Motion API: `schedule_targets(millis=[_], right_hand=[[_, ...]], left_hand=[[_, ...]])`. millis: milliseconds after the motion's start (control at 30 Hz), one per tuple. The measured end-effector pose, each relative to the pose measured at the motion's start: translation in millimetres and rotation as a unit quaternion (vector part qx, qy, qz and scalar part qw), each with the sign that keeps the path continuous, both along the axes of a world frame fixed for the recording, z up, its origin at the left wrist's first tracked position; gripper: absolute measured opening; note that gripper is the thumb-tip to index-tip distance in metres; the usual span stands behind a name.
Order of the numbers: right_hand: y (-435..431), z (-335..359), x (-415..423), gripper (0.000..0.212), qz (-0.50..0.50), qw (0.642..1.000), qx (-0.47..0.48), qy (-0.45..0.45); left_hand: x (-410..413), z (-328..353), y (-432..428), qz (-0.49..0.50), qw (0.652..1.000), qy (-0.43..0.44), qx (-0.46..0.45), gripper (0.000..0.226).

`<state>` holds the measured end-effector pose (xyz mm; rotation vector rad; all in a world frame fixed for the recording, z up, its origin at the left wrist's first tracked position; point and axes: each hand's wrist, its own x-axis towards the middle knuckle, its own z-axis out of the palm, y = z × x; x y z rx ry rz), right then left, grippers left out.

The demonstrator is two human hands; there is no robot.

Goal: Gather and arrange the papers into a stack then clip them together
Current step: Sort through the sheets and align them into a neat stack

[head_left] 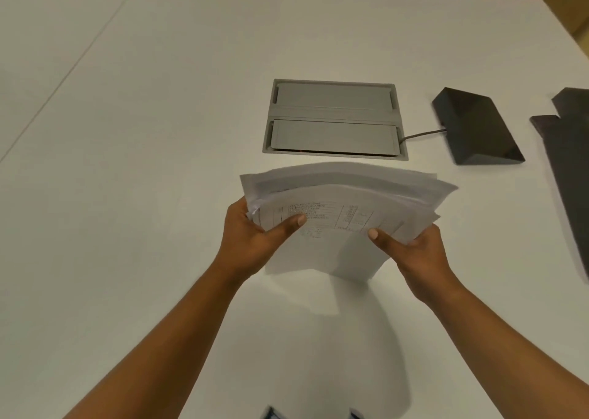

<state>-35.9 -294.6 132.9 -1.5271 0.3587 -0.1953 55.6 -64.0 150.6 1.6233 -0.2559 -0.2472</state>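
Note:
A loose stack of white papers (344, 195) is held upright above the white table (143, 131), its lower edge close to the tabletop. The sheets are uneven and fan out at the top; the nearest sheet carries a printed table. My left hand (255, 237) grips the stack's left side, thumb across the front sheet. On the right side, my right hand (417, 253) holds it the same way. No clip is visible.
A grey recessed cable box (334, 119) with two lids sits in the table just behind the papers. To its right lie a black wedge-shaped device (475, 128) with a cable and a dark flat object (567, 151) at the right edge.

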Motion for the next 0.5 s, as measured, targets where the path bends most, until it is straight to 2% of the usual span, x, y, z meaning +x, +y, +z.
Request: schedule_targets(millis=[133,233,367,500], right_hand=[[-2,-8,-5,0.050,0.060,0.998,-0.003,0.022],[6,-18,-5,0.053,0.066,0.995,-0.034,0.063],[21,-21,-5,0.043,0.024,0.994,-0.084,0.067],[33,-7,-6,0.036,-0.051,0.993,-0.099,0.040]], left_hand=[[-5,-12,1,-0.022,0.999,0.026,0.012,0.044],[-7,-27,4,-0.049,0.997,0.041,0.040,0.041],[-1,-39,10,-0.049,0.996,0.052,0.047,0.030],[10,-29,17,-0.076,0.997,-0.002,0.020,0.036]])
